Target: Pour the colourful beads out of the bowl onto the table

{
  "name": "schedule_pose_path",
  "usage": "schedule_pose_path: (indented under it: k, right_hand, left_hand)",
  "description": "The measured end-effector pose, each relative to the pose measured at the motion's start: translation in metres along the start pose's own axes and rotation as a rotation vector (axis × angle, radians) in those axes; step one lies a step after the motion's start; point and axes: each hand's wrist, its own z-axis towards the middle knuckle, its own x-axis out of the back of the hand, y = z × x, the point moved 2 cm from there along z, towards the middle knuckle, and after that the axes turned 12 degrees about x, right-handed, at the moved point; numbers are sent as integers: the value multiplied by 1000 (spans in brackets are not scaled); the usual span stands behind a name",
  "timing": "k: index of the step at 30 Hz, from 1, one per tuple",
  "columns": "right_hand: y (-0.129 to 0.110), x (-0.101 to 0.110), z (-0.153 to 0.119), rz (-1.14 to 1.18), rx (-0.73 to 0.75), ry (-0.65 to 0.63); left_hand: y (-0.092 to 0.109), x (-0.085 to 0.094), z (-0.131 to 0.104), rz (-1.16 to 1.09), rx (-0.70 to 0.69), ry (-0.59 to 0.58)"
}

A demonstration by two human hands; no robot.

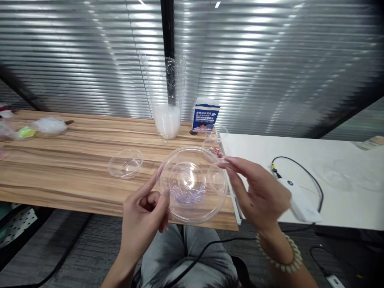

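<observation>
Between my hands is a round, clear plastic bowl (192, 219) with thin, pale purple pieces (189, 195) lying in it. My left hand (146, 214) grips its left rim, thumb on the near side and fingers curled under. At the upper right rim, the thumb and fingertips of my right hand (255, 192) pinch the edge. Just beyond that rim stands a clear cup with small red and orange bits (215, 152). Another clear bowl (115, 165) sits on the wooden table to the left, with nothing visible in it.
A clear bag with white contents (167, 120) stands at the back, left of a blue printed carton (205, 116). To the right, a white power bank (300, 200) with a black cable lies on the white table (249, 148). Plastic bags (49, 125) lie far left.
</observation>
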Motion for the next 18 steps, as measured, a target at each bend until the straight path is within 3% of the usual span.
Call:
schedule_pose_path:
  k: [2,5,9,11,14,18]
  right_hand:
    - [7,7,-24,-12,-134,116]
    - [16,15,-76,-71,-346,158]
    - [7,26,-148,-222,-541,86]
    - [-5,30,-174,-286,-580,9]
    - [-21,30,-192,-230,-557,-37]
    - [-28,20,-188,-135,-487,-46]
  left_hand:
    - [-3,2,5,10,3,13]
    - [-7,3,28,16,-21,8]
    - [-14,-8,101,7,-42,-68]
    - [-20,-23,149,-36,11,-101]
    - [-32,-54,214,-48,75,-102]
    - [-43,-94,264,-25,78,-51]
